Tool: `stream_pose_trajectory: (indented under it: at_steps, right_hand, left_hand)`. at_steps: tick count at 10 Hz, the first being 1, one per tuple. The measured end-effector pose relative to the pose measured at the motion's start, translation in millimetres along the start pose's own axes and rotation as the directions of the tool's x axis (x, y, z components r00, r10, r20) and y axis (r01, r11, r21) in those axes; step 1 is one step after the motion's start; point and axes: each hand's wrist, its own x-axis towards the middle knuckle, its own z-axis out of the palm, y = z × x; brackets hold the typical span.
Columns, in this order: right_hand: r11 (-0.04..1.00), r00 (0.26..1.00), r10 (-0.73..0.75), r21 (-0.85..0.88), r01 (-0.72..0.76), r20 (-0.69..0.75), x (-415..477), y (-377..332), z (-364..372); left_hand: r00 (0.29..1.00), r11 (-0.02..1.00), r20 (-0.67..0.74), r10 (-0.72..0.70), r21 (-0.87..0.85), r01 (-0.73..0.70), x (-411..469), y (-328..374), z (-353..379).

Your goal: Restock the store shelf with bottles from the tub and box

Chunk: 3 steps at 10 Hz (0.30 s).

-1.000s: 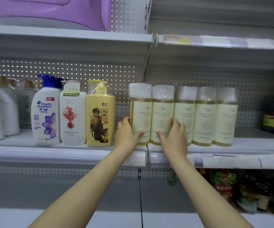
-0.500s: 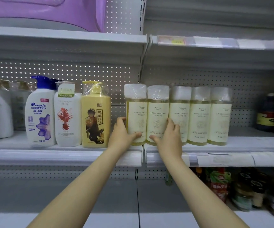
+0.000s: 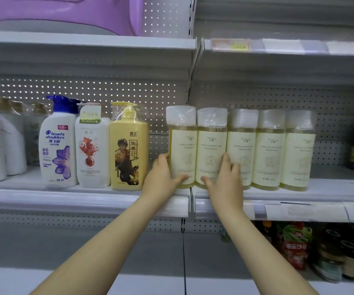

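Left hand (image 3: 161,177), right hand (image 3: 225,181) round bottles (image 3: 182,143)

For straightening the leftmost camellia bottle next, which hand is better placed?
Left, probably. The left hand holds the leftmost camellia bottle, with its thumb on the label and its fingers round the left side. The right hand holds the second camellia bottle beside it.
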Motion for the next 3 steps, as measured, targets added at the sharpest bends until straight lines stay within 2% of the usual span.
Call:
stream_pose_trajectory:
  at_steps: [1, 2, 3]
  right_hand:
    - [0.998, 0.999, -0.006, 0.070, 0.003, 0.035, 3, 4, -5]
    - [0.966, 1.000, 0.006, 0.258, -0.002, -0.015, 2, 9, -10]
    - [0.884, 0.991, 0.068, 0.467, -0.007, -0.114, -4, 8, -17]
  left_hand:
    - [0.997, 1.000, 0.071, -0.007, 0.003, 0.007, 0, 0, -6]
    - [0.998, 0.998, 0.049, 0.043, 0.040, -0.045, -7, 5, -15]
    - [0.990, 0.989, -0.032, 0.137, -0.047, -0.138, -23, 13, -24]
